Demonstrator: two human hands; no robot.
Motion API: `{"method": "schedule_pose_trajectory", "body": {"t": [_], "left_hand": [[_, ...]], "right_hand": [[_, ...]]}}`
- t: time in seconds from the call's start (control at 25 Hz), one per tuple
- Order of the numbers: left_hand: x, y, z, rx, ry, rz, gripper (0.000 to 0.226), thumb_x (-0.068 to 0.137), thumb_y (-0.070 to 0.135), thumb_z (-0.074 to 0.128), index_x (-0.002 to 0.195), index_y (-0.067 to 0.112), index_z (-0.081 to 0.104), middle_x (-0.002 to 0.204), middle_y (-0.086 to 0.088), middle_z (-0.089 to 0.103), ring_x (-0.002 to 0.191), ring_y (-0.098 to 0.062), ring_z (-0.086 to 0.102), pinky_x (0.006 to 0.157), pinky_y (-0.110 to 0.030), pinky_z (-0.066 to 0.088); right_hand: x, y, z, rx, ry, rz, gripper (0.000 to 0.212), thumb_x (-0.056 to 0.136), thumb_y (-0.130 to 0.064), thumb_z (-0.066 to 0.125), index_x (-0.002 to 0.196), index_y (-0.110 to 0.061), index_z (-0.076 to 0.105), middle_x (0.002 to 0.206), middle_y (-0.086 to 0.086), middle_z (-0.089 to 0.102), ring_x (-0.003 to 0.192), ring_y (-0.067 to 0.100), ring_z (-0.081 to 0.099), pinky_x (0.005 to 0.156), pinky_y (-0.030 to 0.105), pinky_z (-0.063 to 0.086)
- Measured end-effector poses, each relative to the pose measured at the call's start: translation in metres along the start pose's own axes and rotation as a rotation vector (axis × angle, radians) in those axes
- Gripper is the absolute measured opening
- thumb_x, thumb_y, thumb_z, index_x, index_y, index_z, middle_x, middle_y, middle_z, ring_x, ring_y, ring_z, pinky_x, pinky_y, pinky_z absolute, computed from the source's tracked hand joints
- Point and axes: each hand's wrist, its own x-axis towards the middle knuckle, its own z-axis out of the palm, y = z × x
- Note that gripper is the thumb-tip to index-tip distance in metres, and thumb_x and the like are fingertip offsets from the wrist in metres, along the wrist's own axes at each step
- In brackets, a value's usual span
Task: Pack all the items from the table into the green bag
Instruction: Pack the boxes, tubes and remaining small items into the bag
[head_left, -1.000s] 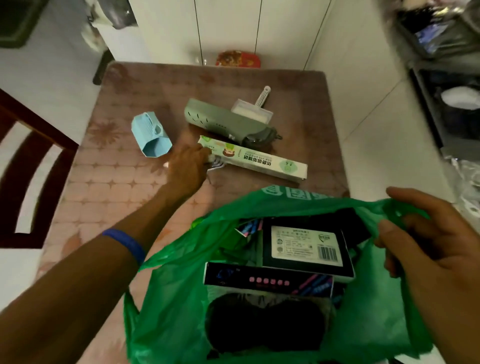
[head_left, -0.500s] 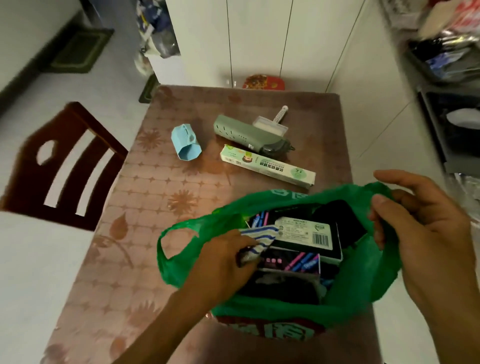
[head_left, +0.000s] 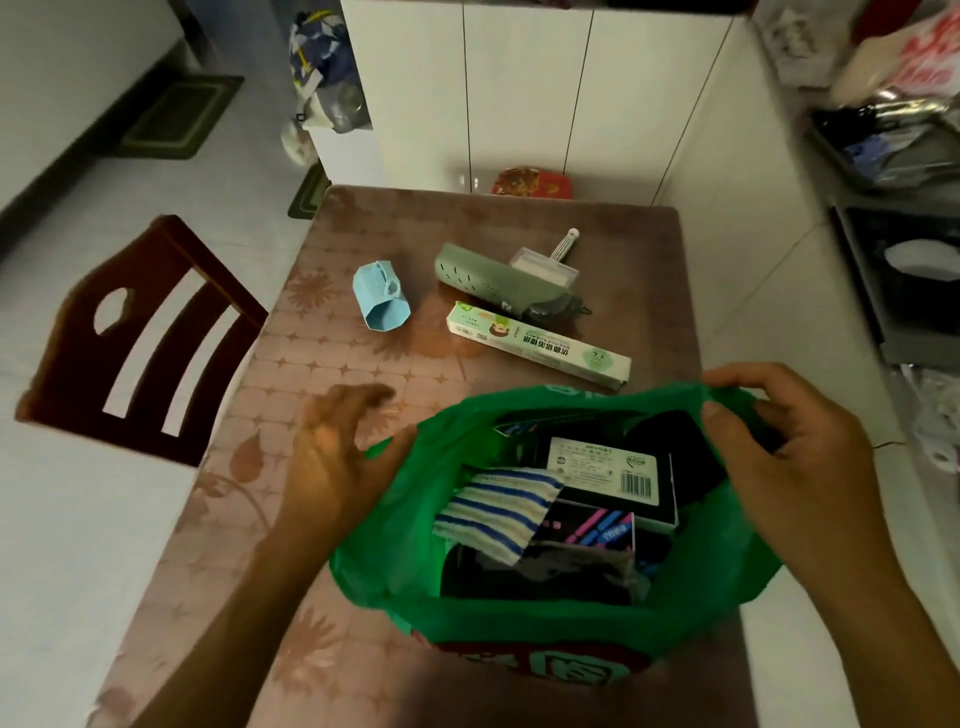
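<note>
Green bag (head_left: 717, 561) between both hands, right hand (head_left: 795, 452) on its rim

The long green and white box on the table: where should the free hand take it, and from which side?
Grip the long box across its narrow width near the middle, coming from above with the left hand, which is open. It lies flat and clear on its near side; the grey-green holder crowds its far edge.

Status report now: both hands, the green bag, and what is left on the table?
Left hand open, empty, beside green bag. Right hand grips bag rim. Striped cloth inside. Blue cup, long box, grey-green tool unpacked. Nothing blocking.
</note>
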Motion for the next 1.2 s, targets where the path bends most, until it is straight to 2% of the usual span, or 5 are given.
{"method": "schedule_pose_trajectory", "body": {"t": [0.12,0.2,0.32,0.72,1.2], "left_hand": [[0.023,-0.019,0.017,-0.013,-0.572,-0.351,0.097,0.060,0.063,0.076,0.140,0.026,0.037,0.143,-0.010,0.045,0.122,-0.027,0.050,0.099,-0.045,0.045],[0.022,-0.008,0.022,-0.170,-0.764,-0.372,0.052,0.070,0.048,0.076,0.114,0.022,0.063,0.112,-0.009,0.069,0.088,-0.016,0.068,0.079,-0.037,0.057],[0.026,0.015,0.011,-0.407,-0.489,-0.301,0.018,0.085,0.033,0.067,0.073,0.019,0.069,0.066,-0.007,0.070,0.055,-0.018,0.067,0.056,-0.035,0.057],[0.055,0.010,-0.018,-0.660,-0.398,-0.270,0.015,0.078,0.002,0.072,0.073,0.000,0.058,0.062,-0.006,0.067,0.049,-0.012,0.060,0.045,-0.018,0.047],[0.032,0.025,-0.034,-1.334,-0.325,-0.439,0.021,0.077,0.027,0.064,0.092,0.015,0.069,0.078,-0.014,0.069,0.054,-0.020,0.052,0.046,-0.024,0.042]], "right_hand": [[0.005,0.000,-0.019,-0.125,0.134,0.026,0.012,0.088,-0.025,0.060,0.096,-0.032,0.065,0.073,-0.008,0.067,0.063,0.008,0.064,0.046,0.020,0.049],[0.014,0.019,-0.050,-0.396,0.154,0.093,0.012,0.088,-0.051,0.050,0.091,-0.048,0.061,0.066,-0.006,0.063,0.061,0.018,0.062,0.052,0.033,0.050],[0.024,0.035,-0.087,-1.010,-0.019,0.052,0.031,0.077,-0.078,0.039,0.097,-0.058,0.052,0.089,0.007,0.067,0.080,0.036,0.064,0.067,0.038,0.054],[0.188,0.064,0.212,-0.750,-0.579,0.065,0.033,0.081,-0.030,0.064,0.110,-0.017,0.057,0.116,0.010,0.063,0.097,0.026,0.060,0.079,0.036,0.050],[0.196,0.121,0.175,-0.499,-0.265,0.136,0.048,0.073,-0.024,0.070,0.118,-0.014,0.055,0.115,0.008,0.064,0.095,0.026,0.064,0.072,0.037,0.058]]}}
